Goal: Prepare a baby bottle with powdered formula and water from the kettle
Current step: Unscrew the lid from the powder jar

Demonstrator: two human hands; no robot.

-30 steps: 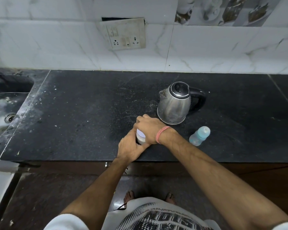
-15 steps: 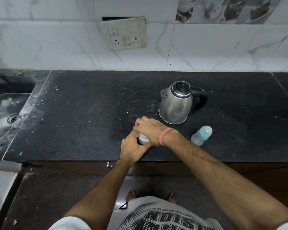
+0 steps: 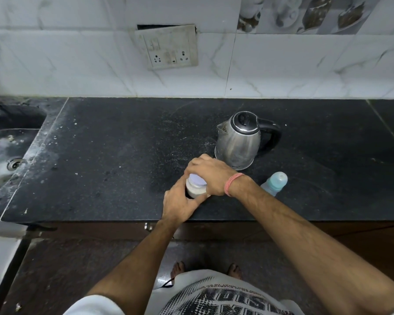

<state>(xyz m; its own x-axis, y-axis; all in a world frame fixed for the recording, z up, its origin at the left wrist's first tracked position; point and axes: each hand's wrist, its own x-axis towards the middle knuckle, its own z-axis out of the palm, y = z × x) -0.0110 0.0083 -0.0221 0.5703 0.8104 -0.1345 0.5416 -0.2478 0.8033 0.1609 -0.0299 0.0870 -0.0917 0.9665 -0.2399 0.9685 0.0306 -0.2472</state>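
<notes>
Now uncovered, the upright formula jar's [image 3: 195, 188] pale lid [image 3: 197, 179] shows; left hand [image 3: 180, 202] grips its body, right hand [image 3: 210, 176] its lid.

Both hands together at the near edge, arms reaching forward.
Left hand [image 3: 180, 201] curled around the side of a small jar [image 3: 195, 189]; right hand [image 3: 210, 175] arched over its lid [image 3: 197, 180], fingers bent down, wrist with pink band [image 3: 233, 184], both forearms bare.

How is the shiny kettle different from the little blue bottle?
The kettle is shiny metal; the baby bottle is see-through blue plastic. The kettle looks much bigger than the bottle. The kettle has a black handle; the bottle has none. Both stand untouched on the black counter.
</notes>
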